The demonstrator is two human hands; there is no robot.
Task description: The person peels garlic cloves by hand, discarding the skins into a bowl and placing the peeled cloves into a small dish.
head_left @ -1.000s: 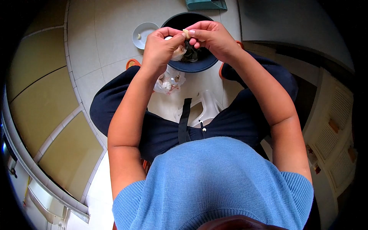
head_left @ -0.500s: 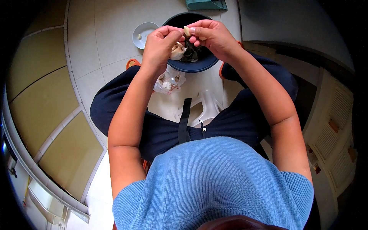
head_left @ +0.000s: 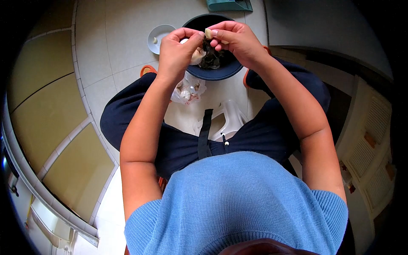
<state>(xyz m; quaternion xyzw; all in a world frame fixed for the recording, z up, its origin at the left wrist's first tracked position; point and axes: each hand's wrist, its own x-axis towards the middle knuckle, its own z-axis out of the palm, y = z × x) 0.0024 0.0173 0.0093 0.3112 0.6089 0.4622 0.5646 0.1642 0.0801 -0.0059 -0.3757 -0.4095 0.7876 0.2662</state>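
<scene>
A pale garlic clove (head_left: pixel 208 33) is pinched between the thumb and finger of my right hand (head_left: pixel 231 37), over a dark round bin (head_left: pixel 216 75). Close by on the left, my left hand (head_left: pixel 180 47) has its thumb and forefinger pressed together beside the clove. Something whitish, like a garlic bulb (head_left: pixel 197 55), shows partly behind my left hand; whether its other fingers hold it is hard to tell. Dark crumpled material (head_left: pixel 211 60) lies inside the bin. Below my left hand, a clear plastic bag (head_left: pixel 187 91) holds garlic bulbs.
A white plate (head_left: pixel 154 46) with a small pale piece (head_left: pixel 155 40) stands on the floor left of the bin. A teal dustpan-like object (head_left: pixel 229 5) is beyond it. A white plastic stool (head_left: pixel 231 121) shows between my legs.
The clove has moved slightly away from my left fingertips, staying in my right hand. My left thumb and forefinger touched it a second earlier.
</scene>
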